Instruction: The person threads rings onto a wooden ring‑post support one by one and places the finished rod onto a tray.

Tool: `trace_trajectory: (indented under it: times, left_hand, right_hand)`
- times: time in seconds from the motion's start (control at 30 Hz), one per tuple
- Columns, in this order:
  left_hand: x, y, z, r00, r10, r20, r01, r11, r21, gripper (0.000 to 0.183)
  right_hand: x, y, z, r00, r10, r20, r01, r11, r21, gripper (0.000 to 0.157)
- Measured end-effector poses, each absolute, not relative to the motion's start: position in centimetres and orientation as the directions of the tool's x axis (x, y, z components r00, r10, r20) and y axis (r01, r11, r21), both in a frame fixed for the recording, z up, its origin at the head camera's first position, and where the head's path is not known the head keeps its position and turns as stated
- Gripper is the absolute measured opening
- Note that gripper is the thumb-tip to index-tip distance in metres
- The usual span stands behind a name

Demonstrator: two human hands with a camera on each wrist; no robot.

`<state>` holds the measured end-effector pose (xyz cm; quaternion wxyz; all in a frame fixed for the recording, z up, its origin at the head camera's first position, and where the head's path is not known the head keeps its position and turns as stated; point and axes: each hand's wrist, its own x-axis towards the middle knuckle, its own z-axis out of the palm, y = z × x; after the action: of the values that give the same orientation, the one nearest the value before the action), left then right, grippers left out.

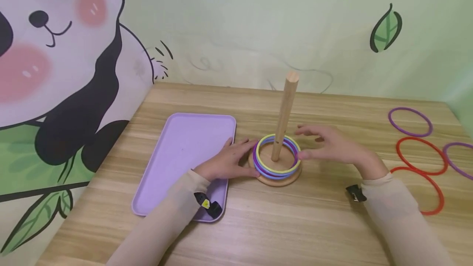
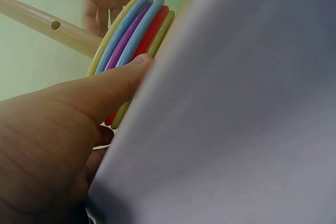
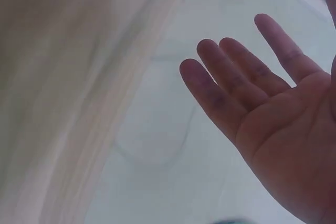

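A wooden peg [image 1: 285, 114] rises from a round wooden base [image 1: 278, 182]. Stacked around its foot are several thin plastic rings [image 1: 273, 174]; the left wrist view shows yellow, blue, purple, red and olive ones [image 2: 131, 40]. My left hand [image 1: 230, 161] spreads its thumb and fingers along the left side of the stack, the thumb [image 2: 118, 85] touching the ring edges low down. To the right of the stack is my right hand [image 1: 329, 147], fingers spread and thumb tip right by the rings. The right wrist view has its palm [image 3: 283, 124] bare, holding nothing.
A purple tray [image 1: 184, 151] lies left of the base, partly under my left forearm. Loose rings lie at the right: a purple ring [image 1: 391, 123], a red ring [image 1: 400, 154], another red ring [image 1: 439, 196] and a purple ring [image 1: 448, 161]. Behind the table stands a painted wall [image 1: 258, 24].
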<state>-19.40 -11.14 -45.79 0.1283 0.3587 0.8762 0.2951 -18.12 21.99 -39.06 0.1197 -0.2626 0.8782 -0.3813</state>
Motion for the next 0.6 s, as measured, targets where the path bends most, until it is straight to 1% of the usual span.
trace_trajectory:
  times: [0.13, 0.2, 0.3, 0.37, 0.47, 0.53, 0.6]
  left_hand:
    - [-19.4, -11.1, -45.9, -0.704, 0.71, -0.003, 0.561, 0.559, 0.61, 0.096]
    - [-19.4, -11.1, -46.0, -0.703, 0.711, 0.0, 0.564, 0.558, 0.609, 0.096]
    - [-19.4, -11.1, -45.9, -0.704, 0.71, 0.002, 0.563, 0.557, 0.61, 0.096]
    - [-19.4, -11.1, -45.8, -0.707, 0.707, 0.003, 0.562, 0.559, 0.609, 0.095]
    - [-19.3, -11.1, -45.6, -0.71, 0.704, 0.001, 0.559, 0.563, 0.609, 0.095]
    - [-19.2, -11.2, -45.5, -0.713, 0.702, -0.004, 0.555, 0.567, 0.608, 0.095]
    - [-19.2, -11.1, -45.5, -0.712, 0.702, -0.007, 0.554, 0.569, 0.608, 0.095]
  right_hand:
    - [-18.8, 24.5, -39.0, -0.871, -0.491, -0.018, -0.298, 0.557, -0.775, 0.055]
    - [-19.1, 25.5, -39.1, -0.882, -0.469, -0.053, -0.259, 0.576, -0.775, 0.055]
    - [-19.4, 27.0, -38.8, -0.901, -0.423, -0.099, -0.218, 0.637, -0.739, 0.057]
    - [-19.3, 28.3, -38.2, -0.911, -0.383, -0.151, -0.171, 0.687, -0.706, 0.06]
    - [-18.8, 30.9, -37.0, -0.92, -0.335, -0.205, -0.121, 0.737, -0.665, 0.059]
    - [-18.2, 32.9, -36.4, -0.925, -0.306, -0.226, -0.097, 0.764, -0.638, 0.056]
    - [-17.6, 34.9, -36.2, -0.938, -0.277, -0.21, -0.1, 0.793, -0.601, 0.049]
